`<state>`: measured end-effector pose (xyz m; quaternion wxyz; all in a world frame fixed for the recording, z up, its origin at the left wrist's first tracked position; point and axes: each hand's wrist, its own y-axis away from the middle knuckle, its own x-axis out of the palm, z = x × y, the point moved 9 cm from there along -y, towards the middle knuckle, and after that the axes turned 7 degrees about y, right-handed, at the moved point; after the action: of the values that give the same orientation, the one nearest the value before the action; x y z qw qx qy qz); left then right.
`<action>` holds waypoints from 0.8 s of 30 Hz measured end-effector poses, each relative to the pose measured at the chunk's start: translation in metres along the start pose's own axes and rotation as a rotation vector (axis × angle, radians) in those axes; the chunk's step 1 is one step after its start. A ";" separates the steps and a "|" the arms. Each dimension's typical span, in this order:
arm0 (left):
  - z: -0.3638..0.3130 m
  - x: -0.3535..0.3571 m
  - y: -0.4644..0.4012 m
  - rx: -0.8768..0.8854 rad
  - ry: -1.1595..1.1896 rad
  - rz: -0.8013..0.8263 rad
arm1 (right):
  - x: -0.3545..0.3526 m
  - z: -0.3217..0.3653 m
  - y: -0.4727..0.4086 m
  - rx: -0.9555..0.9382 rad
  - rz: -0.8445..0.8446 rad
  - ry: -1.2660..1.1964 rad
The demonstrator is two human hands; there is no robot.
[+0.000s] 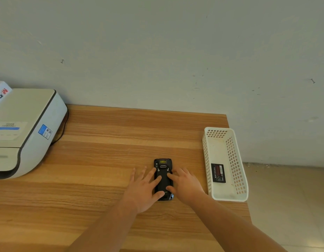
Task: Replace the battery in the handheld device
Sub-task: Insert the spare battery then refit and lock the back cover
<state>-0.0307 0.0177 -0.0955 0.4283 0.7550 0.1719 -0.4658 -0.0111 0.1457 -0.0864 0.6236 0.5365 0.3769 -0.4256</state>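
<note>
A black handheld device (pixel 163 176) lies back side up on the wooden table (pixel 106 160), its back cover on. My left hand (pixel 144 190) rests on its left side, fingers spread, with index finger and thumb pressing on the cover. My right hand (pixel 185 184) lies on its right side, index finger and thumb touching the cover. Neither hand lifts the device. A black battery with a red label (pixel 218 172) lies flat inside the white perforated basket (pixel 230 196) to the right.
A large white printer (pixel 25 131) occupies the table's left back corner, with a box on top at the far left. The basket stands at the table's right edge. A wall runs close behind the table; tiled floor shows at the right.
</note>
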 end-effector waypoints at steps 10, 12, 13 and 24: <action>0.006 -0.009 -0.007 0.054 0.046 0.052 | 0.001 -0.006 -0.002 0.055 -0.027 -0.113; 0.008 -0.021 -0.011 0.055 0.090 -0.041 | -0.009 -0.012 -0.009 0.085 -0.061 -0.154; 0.010 -0.029 -0.015 0.036 0.126 -0.095 | -0.013 -0.014 -0.013 0.097 -0.075 -0.163; 0.007 -0.052 -0.049 0.027 0.229 -0.196 | -0.015 -0.016 -0.040 0.033 -0.001 -0.099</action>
<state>-0.0930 0.0474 -0.0765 0.3482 0.7885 0.2863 -0.4184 -0.0544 0.1614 -0.0883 0.6326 0.5246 0.3387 -0.4581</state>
